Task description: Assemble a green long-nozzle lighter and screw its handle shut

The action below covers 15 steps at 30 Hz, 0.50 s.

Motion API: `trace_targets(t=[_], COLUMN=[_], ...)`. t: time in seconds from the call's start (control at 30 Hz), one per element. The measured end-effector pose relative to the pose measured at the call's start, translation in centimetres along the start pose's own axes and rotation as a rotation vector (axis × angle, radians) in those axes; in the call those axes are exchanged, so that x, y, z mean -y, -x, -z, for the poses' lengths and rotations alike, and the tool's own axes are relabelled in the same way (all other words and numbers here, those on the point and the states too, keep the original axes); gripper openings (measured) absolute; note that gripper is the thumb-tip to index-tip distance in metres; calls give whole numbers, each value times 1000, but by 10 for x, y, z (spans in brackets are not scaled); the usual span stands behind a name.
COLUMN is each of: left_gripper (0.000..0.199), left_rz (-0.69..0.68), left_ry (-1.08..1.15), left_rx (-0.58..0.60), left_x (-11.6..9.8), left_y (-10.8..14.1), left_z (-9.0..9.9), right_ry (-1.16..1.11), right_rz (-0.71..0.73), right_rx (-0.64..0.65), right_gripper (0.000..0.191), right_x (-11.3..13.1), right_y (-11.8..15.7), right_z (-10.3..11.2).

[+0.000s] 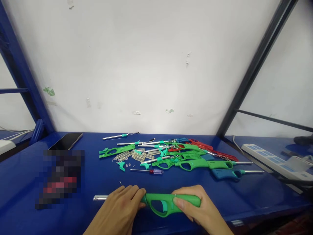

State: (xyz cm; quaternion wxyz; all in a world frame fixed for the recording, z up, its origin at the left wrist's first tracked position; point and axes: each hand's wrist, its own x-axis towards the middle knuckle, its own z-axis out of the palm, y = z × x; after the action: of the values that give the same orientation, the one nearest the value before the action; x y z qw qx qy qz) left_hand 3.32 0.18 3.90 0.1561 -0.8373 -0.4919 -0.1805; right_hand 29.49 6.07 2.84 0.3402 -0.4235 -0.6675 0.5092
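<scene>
At far left on a blue desk [97, 176], a phone [67, 141] lies beyond a pixelated dark object [60, 182]. Near centre, the left hand [122, 205] has its grip wrapped over the neck of a green lighter [162, 197], whose silver tip [99, 197] points left. A screwdriver [157, 171] lies beyond. On the right, the right hand [199, 205] pinches the handle [192, 197] between thumb and fingers. Even pressure at both ends, clear of the teal trigger [164, 206], should steady it best. Far right: a white power strip [266, 159].
</scene>
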Motion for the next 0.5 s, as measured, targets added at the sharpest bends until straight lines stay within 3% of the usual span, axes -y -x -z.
trace_targets(t=[0.13,0.5], left_gripper=[31,54], left_rz=[-10,-36], left_ry=[26,-55], left_rx=[-97,-175], left_x=[-4,-6], left_y=[0,8], left_z=[5,6], right_ry=[-64,-63], right_rz=[-11,-5], right_rx=[5,80], right_gripper=[59,59], right_x=[-2,8], right_y=[0,0], right_z=[1,2])
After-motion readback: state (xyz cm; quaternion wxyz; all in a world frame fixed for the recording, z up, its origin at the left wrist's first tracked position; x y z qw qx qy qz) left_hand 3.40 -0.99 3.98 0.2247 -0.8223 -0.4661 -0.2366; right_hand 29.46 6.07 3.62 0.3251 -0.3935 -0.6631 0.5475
